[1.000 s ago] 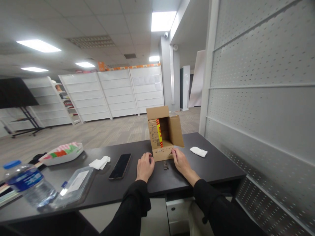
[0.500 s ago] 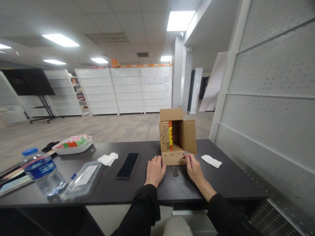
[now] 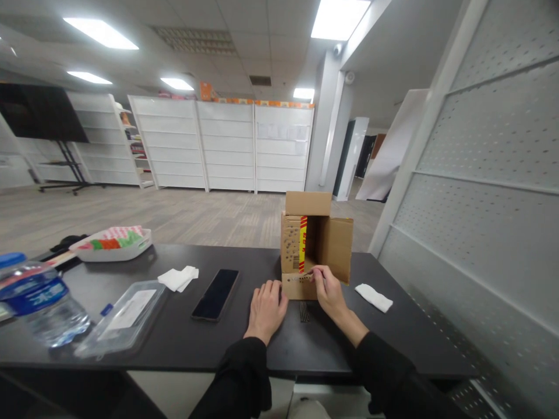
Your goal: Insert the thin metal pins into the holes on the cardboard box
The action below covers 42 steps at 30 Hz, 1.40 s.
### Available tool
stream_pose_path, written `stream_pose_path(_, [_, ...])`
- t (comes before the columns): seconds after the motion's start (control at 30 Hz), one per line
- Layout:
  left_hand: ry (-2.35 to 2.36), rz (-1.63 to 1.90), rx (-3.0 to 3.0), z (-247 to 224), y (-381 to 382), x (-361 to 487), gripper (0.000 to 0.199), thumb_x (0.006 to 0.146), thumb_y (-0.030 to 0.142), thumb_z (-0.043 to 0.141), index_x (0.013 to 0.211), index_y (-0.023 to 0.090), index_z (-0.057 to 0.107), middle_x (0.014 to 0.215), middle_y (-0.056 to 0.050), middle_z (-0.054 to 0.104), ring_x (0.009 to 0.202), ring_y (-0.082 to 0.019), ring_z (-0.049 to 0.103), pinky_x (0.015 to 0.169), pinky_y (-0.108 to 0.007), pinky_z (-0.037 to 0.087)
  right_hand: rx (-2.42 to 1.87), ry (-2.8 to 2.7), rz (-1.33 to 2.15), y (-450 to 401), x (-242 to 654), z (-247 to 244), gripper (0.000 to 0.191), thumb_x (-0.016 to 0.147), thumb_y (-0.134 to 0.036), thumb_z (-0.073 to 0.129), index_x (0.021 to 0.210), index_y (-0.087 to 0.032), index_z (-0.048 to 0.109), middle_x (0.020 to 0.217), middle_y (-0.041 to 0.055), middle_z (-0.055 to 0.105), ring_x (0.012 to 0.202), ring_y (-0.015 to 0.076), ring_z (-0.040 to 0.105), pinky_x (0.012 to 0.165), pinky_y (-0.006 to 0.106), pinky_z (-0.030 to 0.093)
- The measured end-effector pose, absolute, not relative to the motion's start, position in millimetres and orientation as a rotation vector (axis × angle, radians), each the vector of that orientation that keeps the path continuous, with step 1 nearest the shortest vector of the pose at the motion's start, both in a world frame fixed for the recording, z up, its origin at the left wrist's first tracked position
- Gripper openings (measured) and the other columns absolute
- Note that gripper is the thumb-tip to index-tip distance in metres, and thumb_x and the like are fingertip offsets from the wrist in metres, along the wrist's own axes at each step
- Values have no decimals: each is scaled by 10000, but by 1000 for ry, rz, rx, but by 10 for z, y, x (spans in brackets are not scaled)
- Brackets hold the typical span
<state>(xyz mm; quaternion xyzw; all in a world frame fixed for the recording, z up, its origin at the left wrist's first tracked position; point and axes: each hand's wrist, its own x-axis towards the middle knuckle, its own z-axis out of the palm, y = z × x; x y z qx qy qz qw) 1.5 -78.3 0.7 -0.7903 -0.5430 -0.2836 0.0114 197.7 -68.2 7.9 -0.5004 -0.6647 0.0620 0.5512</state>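
Observation:
An open cardboard box (image 3: 336, 244) stands on the table with its opening towards me. A row of small dark holes or screw heads runs along its lower front flap (image 3: 293, 289). Over that flap my right hand (image 3: 329, 294) is closed in a pinch on a thin, dark, screw-like piece (image 3: 309, 272), mostly hidden by the fingers. My left hand (image 3: 265, 308) lies palm down on the table, fingers stretched, its tips at the flap's left edge. Between the hands, several thin dark screws (image 3: 304, 312) lie side by side in front of the box.
A phone (image 3: 215, 294), folded white tissue (image 3: 178, 279), clear plastic case (image 3: 124, 317) and water bottle (image 3: 41, 302) are to the left. A white basket (image 3: 111, 254) stands farther back. Another white tissue (image 3: 374, 297) lies right of the box, near a perforated panel (image 3: 489, 174).
My right hand has moved left along the flap with the small piece in its pinch. My left hand stays beside the box. The whole view has shifted slightly.

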Motion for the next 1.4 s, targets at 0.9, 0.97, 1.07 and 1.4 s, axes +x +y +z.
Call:
stream_pose_path(0.9, [-1730,-886,-2416,3,-758,38,144,930,234,448,1013,207,563,1012,-64,657,966,-208,617,823,-335,411,-1172,-1662,56,-510,1923,-182,296,1029,-381,338,981,-210,575,855,64,657,783,197,618,721,317,467])
stream_pose_path(0.97, [-1731,-884,-2410,3,-759,39,141,928,230,451,1012,207,561,1010,-63,656,965,-207,619,819,-331,412,-1175,-1676,37,-505,1922,-178,297,1030,-371,338,971,-210,581,862,66,657,797,200,616,735,321,466])
stream_pose_path(1.07, [-1726,-890,-2400,-2,-755,39,138,925,228,454,1008,206,563,1005,-60,656,963,-207,619,819,-332,413,-1176,-1704,7,-500,1921,-171,287,1027,-350,352,963,-209,593,878,71,665,827,209,616,760,330,465])
stream_pose_path(1.4, [-1750,-873,-2405,15,-754,46,143,927,230,457,1016,204,567,1012,-65,659,969,-208,614,834,-338,412,-1190,-1775,-48,-492,1933,-150,186,975,-317,477,941,-204,620,908,76,676,840,221,622,757,347,465])
